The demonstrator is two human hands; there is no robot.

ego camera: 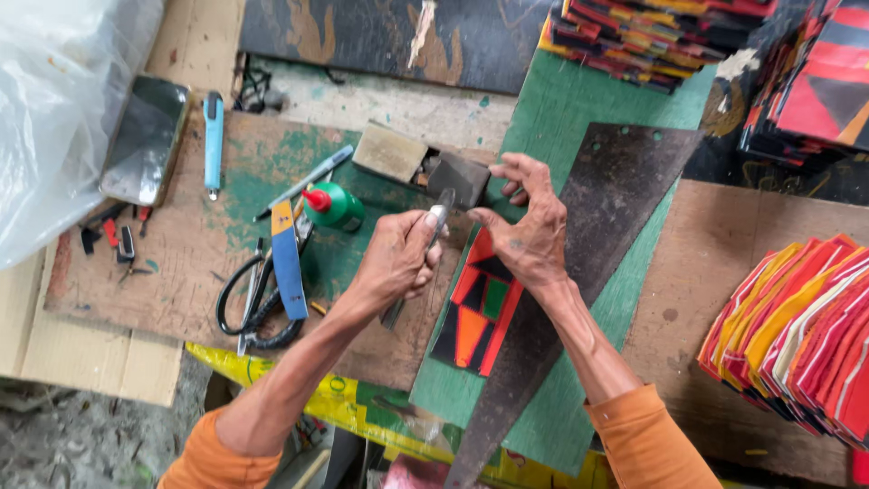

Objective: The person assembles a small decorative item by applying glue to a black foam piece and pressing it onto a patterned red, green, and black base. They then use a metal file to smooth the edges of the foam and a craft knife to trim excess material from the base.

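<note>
Near the middle of the table [208, 272], on a green mat [552, 145], lies a small stack of coloured paper pieces [478, 308] in red, orange, green and black. On its right edge rests a dark metal triangle [615, 199], pinned down by the right hand [528, 231], whose spread fingers press flat and close on nothing. The left hand [398, 258] is just to the left, its grip wrapped tight around a utility knife [437, 222] with the blade end pointing far. Farther left sit a green glue bottle [333, 206], a blue knife [288, 263], black scissors [249, 303], a light blue cutter [213, 140] and a phone [145, 140]. More coloured stacks [797, 335] lie at the right.
</note>
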